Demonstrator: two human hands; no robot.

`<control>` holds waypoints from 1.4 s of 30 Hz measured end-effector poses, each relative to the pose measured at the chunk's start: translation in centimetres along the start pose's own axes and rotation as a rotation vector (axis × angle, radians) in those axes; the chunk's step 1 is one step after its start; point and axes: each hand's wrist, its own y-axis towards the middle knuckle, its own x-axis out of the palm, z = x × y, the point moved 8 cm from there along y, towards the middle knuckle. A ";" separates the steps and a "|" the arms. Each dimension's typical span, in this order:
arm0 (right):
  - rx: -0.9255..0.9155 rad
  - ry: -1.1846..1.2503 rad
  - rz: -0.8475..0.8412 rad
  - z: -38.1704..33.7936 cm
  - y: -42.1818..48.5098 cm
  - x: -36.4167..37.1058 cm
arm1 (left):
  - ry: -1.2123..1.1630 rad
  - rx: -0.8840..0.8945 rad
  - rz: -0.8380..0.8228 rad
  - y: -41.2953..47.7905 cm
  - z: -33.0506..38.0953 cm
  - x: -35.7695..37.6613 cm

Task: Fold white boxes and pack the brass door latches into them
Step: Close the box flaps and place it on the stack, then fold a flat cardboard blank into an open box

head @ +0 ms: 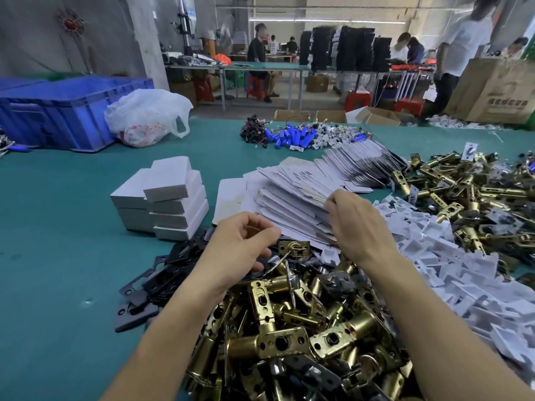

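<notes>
Flat boxes (295, 204) — right hand (356, 224) pinches stack edge (left hand (240, 244) loosely curled).

I'm holding both bare forearms stretched forward; my left hand (243, 244) is hovering, fingers loosely curled, probably empty; my right hand (357, 224), knuckles up, is pinching a flat box (301, 195).
</notes>
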 end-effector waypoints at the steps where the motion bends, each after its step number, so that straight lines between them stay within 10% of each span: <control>1: -0.055 0.053 0.044 -0.9 -0.2 -0.7 | -0.014 -0.004 0.000 0.0 0.0 0.0; 8: -0.188 0.409 0.216 -5.3 -2.9 -3.4 | -0.219 -0.099 -0.052 -0.3 0.2 1.0; 21: -0.278 0.876 -0.081 -9.4 -8.0 -3.8 | -0.704 -0.247 -0.131 -0.8 0.4 1.4; 29: -0.239 0.768 -0.047 -7.7 -8.2 -3.9 | -0.692 -0.251 -0.440 -2.7 2.2 3.4; 42: -0.472 0.378 0.091 -9.9 -8.7 -3.6 | -0.874 -0.269 -0.462 -3.6 2.7 5.4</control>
